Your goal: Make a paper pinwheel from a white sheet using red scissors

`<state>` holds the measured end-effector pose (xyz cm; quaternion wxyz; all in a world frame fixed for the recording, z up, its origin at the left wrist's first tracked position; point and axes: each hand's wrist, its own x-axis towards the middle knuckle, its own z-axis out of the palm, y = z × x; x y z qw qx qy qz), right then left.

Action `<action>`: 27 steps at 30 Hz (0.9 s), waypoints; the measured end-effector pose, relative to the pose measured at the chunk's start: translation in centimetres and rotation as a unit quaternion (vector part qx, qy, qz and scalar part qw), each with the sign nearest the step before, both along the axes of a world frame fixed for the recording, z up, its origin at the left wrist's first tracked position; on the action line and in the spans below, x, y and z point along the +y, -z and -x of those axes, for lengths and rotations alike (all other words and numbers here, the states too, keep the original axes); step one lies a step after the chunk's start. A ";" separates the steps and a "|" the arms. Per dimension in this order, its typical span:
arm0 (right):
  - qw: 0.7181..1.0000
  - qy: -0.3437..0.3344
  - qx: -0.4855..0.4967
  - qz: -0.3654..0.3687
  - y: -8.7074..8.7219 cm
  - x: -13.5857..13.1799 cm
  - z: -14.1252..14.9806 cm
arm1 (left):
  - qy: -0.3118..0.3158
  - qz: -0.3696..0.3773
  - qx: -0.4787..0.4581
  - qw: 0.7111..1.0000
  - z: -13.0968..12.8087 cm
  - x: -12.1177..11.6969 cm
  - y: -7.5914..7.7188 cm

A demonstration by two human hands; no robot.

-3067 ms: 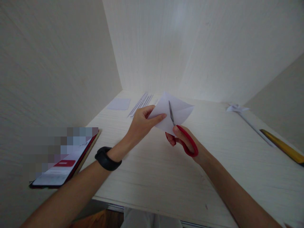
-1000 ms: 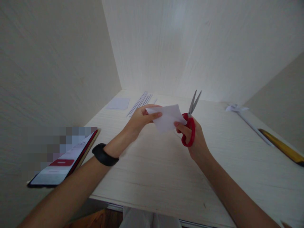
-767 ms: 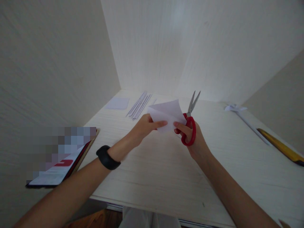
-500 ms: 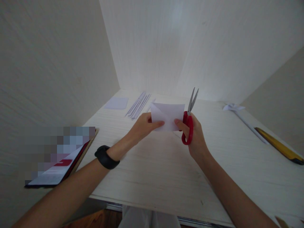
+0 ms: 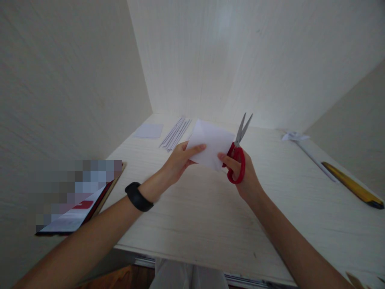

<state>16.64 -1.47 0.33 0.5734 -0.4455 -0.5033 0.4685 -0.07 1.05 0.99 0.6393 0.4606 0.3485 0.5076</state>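
A white sheet of paper (image 5: 210, 140) is held above the table between both hands, turned at a slant. My left hand (image 5: 183, 158) pinches its left side, thumb on top and fingers beneath. With thumb and fingers my right hand (image 5: 243, 168) grips the paper's lower right part. That same hand also carries red-handled scissors (image 5: 237, 156), their blades parted and pointing up and away from me. The fingers under the paper are mostly hidden.
Several thin white paper strips (image 5: 176, 134) lie behind my left hand, beside a white paper square (image 5: 148, 130). A paper pinwheel (image 5: 296, 136) on a white stick and a yellow-and-black utility knife (image 5: 351, 184) lie at right. A tablet-like screen (image 5: 81, 204) stands at left.
The paper has been rotated from level to a slant, with its upper left corner raised and more of its face showing. The scissors stay in my right hand, shifted slightly left.
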 end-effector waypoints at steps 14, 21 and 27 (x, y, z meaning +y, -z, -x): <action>0.981 -0.162 -0.104 0.019 0.2 -0.8 0.1 | -0.240 -0.090 0.001 0.967 1.7 1.1 -1.6; 0.962 -0.202 -0.179 0.044 -0.2 -1.2 0.3 | -0.325 -0.179 0.032 0.928 2.2 1.8 -1.5; 0.952 -0.223 -0.205 0.050 -0.6 -1.4 0.3 | -0.314 -0.157 -0.019 0.936 2.1 1.8 -1.5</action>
